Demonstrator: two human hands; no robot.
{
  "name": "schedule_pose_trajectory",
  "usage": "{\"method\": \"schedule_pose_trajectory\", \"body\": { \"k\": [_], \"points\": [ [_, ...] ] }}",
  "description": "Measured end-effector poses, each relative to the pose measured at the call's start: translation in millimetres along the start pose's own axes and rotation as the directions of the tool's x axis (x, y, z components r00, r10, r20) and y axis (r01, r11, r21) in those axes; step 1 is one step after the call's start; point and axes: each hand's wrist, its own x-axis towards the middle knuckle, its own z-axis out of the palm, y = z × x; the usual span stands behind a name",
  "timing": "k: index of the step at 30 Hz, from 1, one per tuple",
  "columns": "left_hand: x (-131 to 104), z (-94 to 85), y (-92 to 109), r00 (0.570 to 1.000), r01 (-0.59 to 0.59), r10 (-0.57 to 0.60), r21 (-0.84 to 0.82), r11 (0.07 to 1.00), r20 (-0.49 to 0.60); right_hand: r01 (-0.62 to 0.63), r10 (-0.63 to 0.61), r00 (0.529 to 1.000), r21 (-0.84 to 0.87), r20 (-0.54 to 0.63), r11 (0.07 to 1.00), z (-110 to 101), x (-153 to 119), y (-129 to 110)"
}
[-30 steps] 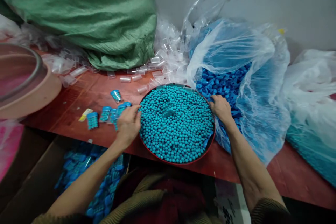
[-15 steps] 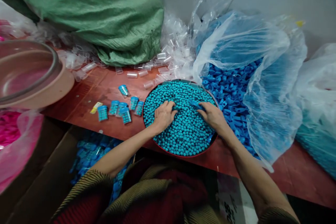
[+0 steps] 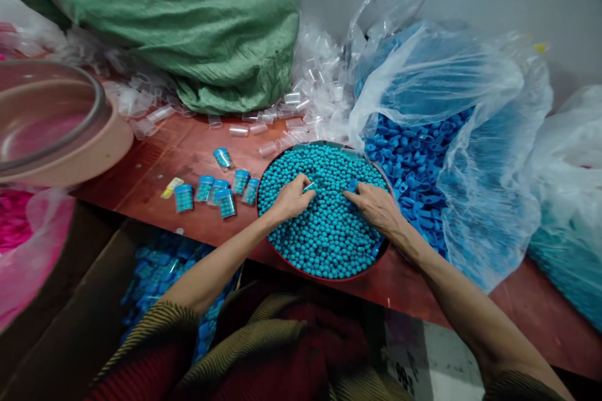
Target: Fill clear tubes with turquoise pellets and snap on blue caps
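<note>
A round red-rimmed tub full of small teal balls (image 3: 324, 244) sits before me at the table's front edge. Over its left half, my left hand (image 3: 292, 198) is closed round a small clear plastic cup (image 3: 310, 186), whose rim shows between thumb and fingers. My right hand (image 3: 376, 203) pinches a blue plastic cap (image 3: 352, 185) over the right half, a short way from the cup. How full the cup is cannot be made out. Left of the tub stand and lie several filled cups with blue lids (image 3: 226, 203).
Clear cups (image 3: 239, 130) are heaped behind the tub, beside a big green sack (image 3: 188, 31). An open plastic bag of blue caps (image 3: 414, 169) leans at the right. Pink basins (image 3: 117, 138) stand at the left. A box of blue-lidded pieces (image 3: 160, 276) is below the table edge.
The cup's rim now shows above the balls in my left hand. My right hand has shifted slightly left with the blue cap, closer to the cup. The view has shifted slightly.
</note>
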Motion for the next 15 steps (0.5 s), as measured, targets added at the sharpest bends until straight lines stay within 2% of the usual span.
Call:
{"method": "schedule_pose_trajectory", "body": {
  "k": [2, 4, 7, 11, 15],
  "points": [
    [3.0, -2.4, 1.4, 0.999, 0.037, -0.037, -0.048, 0.998, 0.009, -0.033, 0.031, 0.997, -0.024, -0.076, 0.999, -2.9, 2.0, -0.6],
    [4.6, -4.6, 3.1, 0.998, 0.067, -0.062, -0.162, 0.984, 0.033, -0.056, 0.058, 0.989, 0.023, -0.133, 0.998, -5.2, 5.8, -2.0],
    [3.9, -6.9, 5.6, 0.984, 0.153, -0.110, -0.341, 0.928, 0.141, -0.048, 0.075, 0.984, 0.168, -0.160, 0.985, -5.7, 15.7, -10.4],
    [-1.0, -8.6, 9.5, 0.963, 0.219, -0.110, -0.473, 0.853, 0.247, -0.067, 0.141, 0.956, 0.275, -0.258, 0.959, -5.6, 29.3, -31.9],
    [-7.9, -10.5, 14.4, 0.961, 0.213, -0.080, -0.521, 0.827, 0.265, 0.018, 0.099, 0.966, 0.444, -0.240, 0.896, -0.6, 33.2, -48.2]
  ]
}}
